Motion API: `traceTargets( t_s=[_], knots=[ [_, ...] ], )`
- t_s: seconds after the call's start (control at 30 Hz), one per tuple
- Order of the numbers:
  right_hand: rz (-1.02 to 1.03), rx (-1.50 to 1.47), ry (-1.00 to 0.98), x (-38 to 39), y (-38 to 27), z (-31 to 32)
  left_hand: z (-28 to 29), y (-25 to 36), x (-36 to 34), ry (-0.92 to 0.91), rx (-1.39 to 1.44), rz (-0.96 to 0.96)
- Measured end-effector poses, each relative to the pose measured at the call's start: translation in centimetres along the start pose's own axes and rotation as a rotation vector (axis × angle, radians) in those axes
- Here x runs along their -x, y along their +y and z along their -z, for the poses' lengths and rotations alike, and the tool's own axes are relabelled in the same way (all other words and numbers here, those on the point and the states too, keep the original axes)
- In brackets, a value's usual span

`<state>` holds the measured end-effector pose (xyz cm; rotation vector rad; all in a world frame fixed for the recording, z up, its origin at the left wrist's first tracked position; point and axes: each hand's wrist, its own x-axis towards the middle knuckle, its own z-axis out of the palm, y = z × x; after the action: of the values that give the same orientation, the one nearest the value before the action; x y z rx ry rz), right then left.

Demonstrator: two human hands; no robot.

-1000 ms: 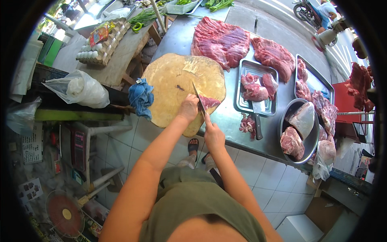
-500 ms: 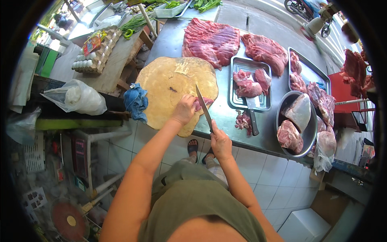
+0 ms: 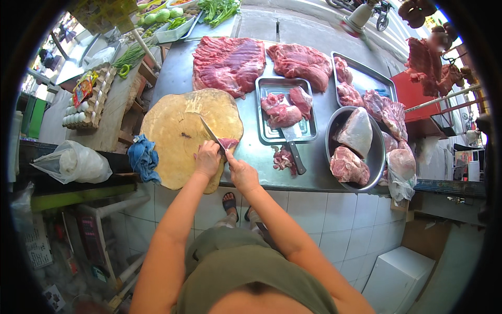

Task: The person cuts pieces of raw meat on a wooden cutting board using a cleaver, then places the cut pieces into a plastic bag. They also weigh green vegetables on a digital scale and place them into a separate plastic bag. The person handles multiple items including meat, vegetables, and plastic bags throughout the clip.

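On the round wooden chopping board (image 3: pixel 170 118), my left hand (image 3: pixel 208 157) is closed on a small piece of red meat (image 3: pixel 228 143), pressing it near the board's right side. My right hand (image 3: pixel 241 172) grips a long knife (image 3: pixel 208 128), whose blade lies across that piece beside my left fingers. A crumpled blue cloth (image 3: pixel 144 159) is at the board's left edge. To the right, a cleaver (image 3: pixel 294 157) lies half under a small steel tray (image 3: pixel 264 136) of meat chunks, with small trimmings (image 3: pixel 281 158) beside it.
Large meat slabs (image 3: pixel 227 63) lie at the steel table's (image 3: pixel 167 68) back. A steel bowl (image 3: pixel 334 172) and long tray (image 3: pixel 390 83) of meat are right; meat hangs (image 3: pixel 423 65) beyond. Egg cartons (image 3: pixel 83 102), a plastic bag (image 3: pixel 73 165) and vegetables (image 3: pixel 214 10) are left and behind.
The whole scene has shifted left and down in the view. Since half a second ago, my right hand with the knife has moved closer to my left hand and the meat.
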<state>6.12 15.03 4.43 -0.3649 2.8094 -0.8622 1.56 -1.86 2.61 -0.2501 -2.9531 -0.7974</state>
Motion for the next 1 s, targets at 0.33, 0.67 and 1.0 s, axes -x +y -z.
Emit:
traceTargets(
  t_s=[0.33,0.67,1.0],
  knots=[
    [-0.056,-0.162,-0.051,8.4,3.1,3.9,-0.4,1.5,3.0,0.256,-0.301,0.467],
    [-0.2,-0.506,0.177,10.5,6.7,7.8,3.5,3.1,1.0,-0.399,1.068,0.76],
    [-0.433,-0.625,0.334,15.5,14.6,8.1,2.0,4.7,-17.8,-0.18,0.913,0.356]
  ],
)
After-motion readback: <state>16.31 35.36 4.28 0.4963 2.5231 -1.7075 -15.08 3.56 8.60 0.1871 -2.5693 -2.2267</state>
